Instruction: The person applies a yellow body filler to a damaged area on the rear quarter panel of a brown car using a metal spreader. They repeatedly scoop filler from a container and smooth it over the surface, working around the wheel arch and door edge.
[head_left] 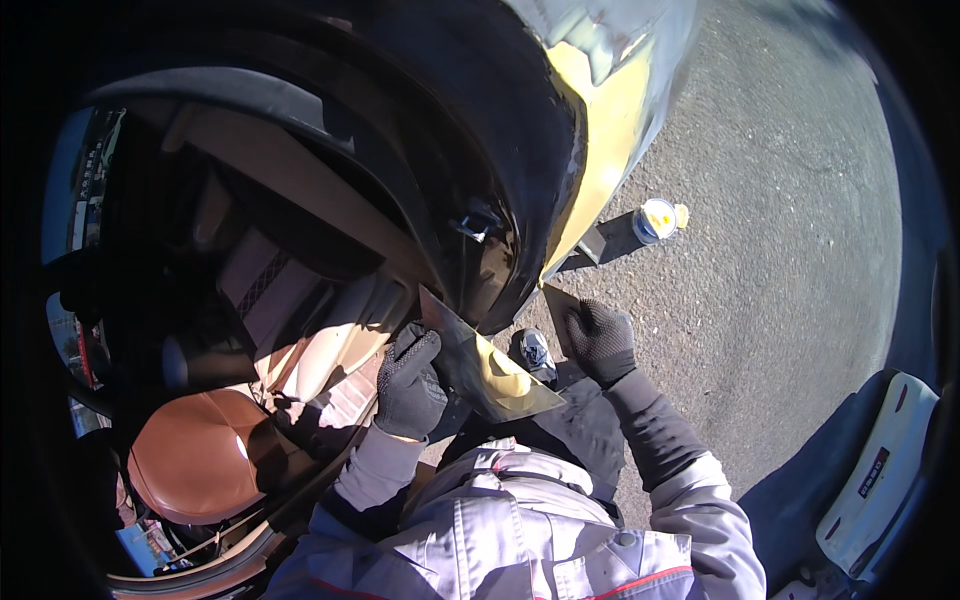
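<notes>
My left hand [410, 388], in a dark dotted work glove, grips a flat, roughly triangular putty plate [462, 352] by its side. A mound of yellow putty [506, 384] lies on the plate. My right hand [603, 343], gloved alike, is closed on a dark, flat putty spreader [561, 318]. The spreader's tip is at the lower end of a yellow filler coat [603, 130] along the edge of the car's dark body panel [480, 110]; whether it touches cannot be made out.
An open tub [657, 220] with yellow smears stands on the asphalt [760, 220] at right. Left of me is the open car door frame, with a brown seat [195, 455] inside. A pale panel-like piece [880, 470] is at lower right. My shoe [535, 350] shows between my hands.
</notes>
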